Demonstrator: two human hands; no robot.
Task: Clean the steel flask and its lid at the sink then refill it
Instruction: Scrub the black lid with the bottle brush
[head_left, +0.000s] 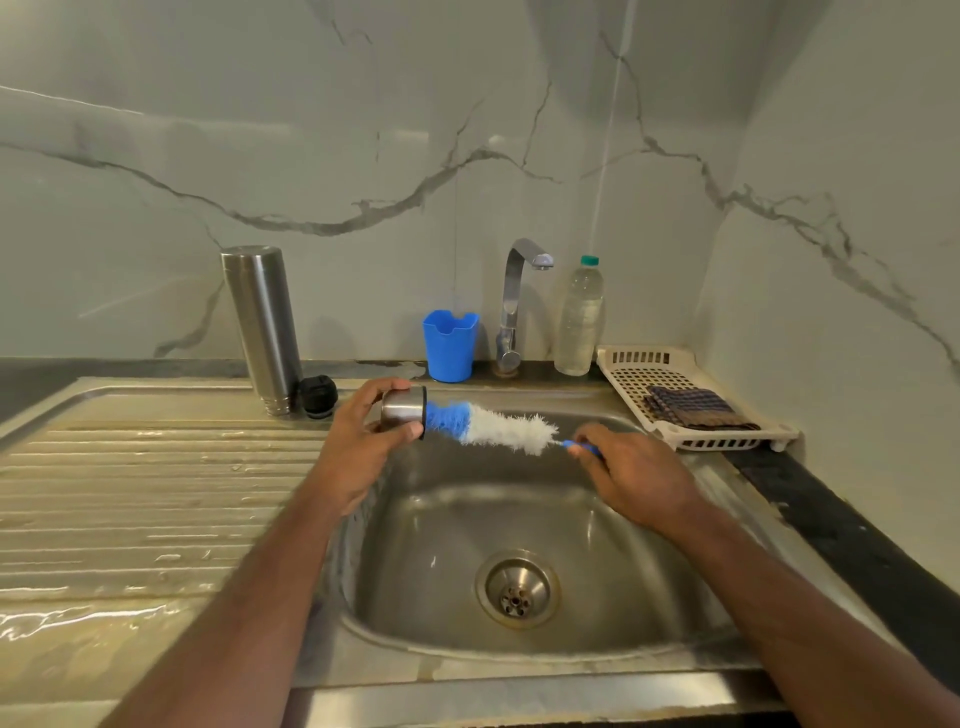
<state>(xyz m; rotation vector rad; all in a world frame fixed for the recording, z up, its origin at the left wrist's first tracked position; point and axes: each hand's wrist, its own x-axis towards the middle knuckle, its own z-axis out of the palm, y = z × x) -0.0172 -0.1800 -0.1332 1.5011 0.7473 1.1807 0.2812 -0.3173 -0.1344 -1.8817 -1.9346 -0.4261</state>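
Observation:
Over the sink basin (524, 499), my left hand (358, 447) grips a small steel cup lid (402, 413), held on its side with its mouth to the right. My right hand (631, 475) holds the blue handle of a bottle brush (498, 426). The brush's blue bristle end sits in the lid's mouth and its white bristles stick out. The steel flask (262, 325) stands upside down on the drainboard at the back. A black stopper (318, 396) lies beside it.
A blue plastic holder (450, 345), the tap (517, 306) with no water running, and a clear water bottle (579, 317) line the back ledge. A white drying tray (727, 441) with a dark cloth (696, 408) sits right of the sink. The ribbed drainboard (145, 499) is wet.

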